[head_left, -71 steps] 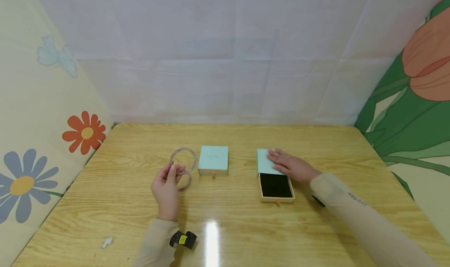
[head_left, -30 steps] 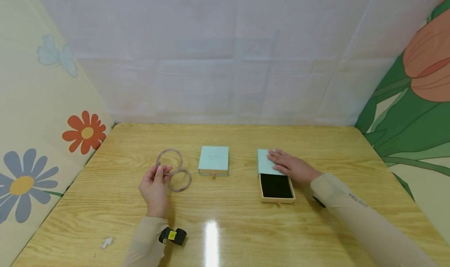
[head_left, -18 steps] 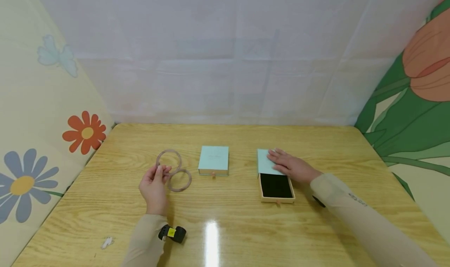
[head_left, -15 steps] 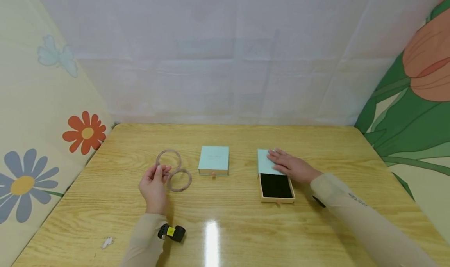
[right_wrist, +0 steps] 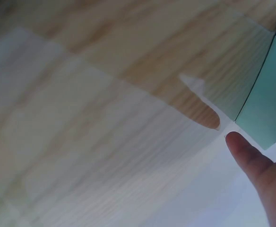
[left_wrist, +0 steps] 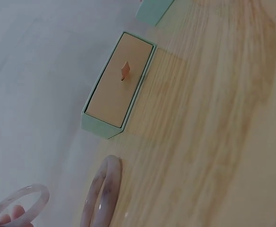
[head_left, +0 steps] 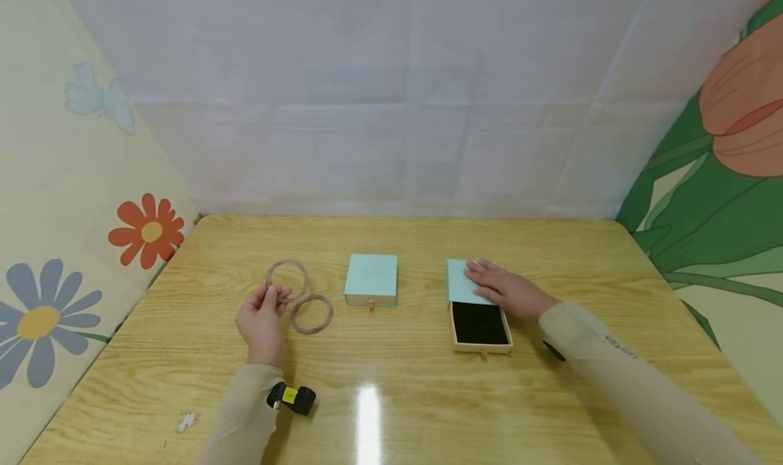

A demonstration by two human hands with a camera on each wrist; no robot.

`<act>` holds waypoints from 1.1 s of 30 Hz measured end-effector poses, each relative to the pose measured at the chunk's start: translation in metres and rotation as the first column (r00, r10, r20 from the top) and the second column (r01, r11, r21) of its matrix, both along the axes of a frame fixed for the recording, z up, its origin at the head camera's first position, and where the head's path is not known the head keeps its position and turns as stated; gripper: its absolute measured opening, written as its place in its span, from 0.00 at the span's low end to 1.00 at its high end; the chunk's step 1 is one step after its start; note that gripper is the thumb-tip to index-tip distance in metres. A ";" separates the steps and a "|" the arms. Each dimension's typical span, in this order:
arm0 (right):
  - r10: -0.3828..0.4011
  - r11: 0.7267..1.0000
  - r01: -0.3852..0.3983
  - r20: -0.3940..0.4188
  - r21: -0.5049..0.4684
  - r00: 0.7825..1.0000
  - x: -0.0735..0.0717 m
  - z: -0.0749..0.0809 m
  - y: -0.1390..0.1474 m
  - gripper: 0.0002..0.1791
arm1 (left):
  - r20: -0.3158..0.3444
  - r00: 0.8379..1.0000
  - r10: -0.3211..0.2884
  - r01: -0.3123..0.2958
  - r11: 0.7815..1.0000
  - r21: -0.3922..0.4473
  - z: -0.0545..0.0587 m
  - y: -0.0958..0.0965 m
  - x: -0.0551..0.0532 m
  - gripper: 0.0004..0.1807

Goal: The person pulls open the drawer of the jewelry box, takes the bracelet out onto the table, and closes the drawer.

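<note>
My left hand [head_left: 262, 322] pinches a pale mauve bangle [head_left: 286, 262] between thumb and fingers. The left wrist view shows that bangle [left_wrist: 44, 193] at the lower left, with fingertips at its rim. Just right of it a second bangle [head_left: 312, 331] lies flat on the table. My right hand [head_left: 512, 292] rests with extended fingers on the mint sleeve of the right-hand box [head_left: 460, 283]. That box's drawer [head_left: 483, 349] is pulled out towards me, its black lining bare. In the right wrist view the thumb [right_wrist: 249, 153] lies beside the mint sleeve [right_wrist: 270, 99].
Between the hands stands another mint box [head_left: 372, 274], its drawer pushed in and a small tab [left_wrist: 125, 71] on the front. A small white scrap [head_left: 186, 422] lies at the near left of the wooden table [head_left: 422, 397]. A pale wall covering rises behind.
My left hand has moved left with its bangle, which earlier overlapped the lying one in view and now appears just apart from it. My right hand and both boxes have stayed in place.
</note>
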State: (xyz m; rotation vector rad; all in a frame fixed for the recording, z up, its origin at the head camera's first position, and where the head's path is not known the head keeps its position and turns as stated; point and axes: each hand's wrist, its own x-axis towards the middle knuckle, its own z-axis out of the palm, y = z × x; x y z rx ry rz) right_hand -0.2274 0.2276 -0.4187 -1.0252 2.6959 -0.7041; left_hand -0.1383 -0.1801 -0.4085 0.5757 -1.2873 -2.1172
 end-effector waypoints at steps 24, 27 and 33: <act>0.004 1.000 -0.004 -0.004 -0.017 1.000 0.000 -0.001 0.000 0.29 | 0.079 0.997 0.013 -0.021 0.994 0.106 -0.005 -0.017 0.011 0.07; 0.001 1.000 -0.001 -0.003 -0.016 1.000 0.000 -0.001 0.000 0.30 | 0.101 0.995 0.006 -0.017 0.994 0.111 -0.004 -0.018 0.013 0.07; 0.004 1.000 -0.004 -0.003 -0.014 1.000 0.000 0.000 0.000 0.30 | 0.147 0.989 -0.026 -0.002 0.983 0.185 -0.002 -0.023 0.017 0.07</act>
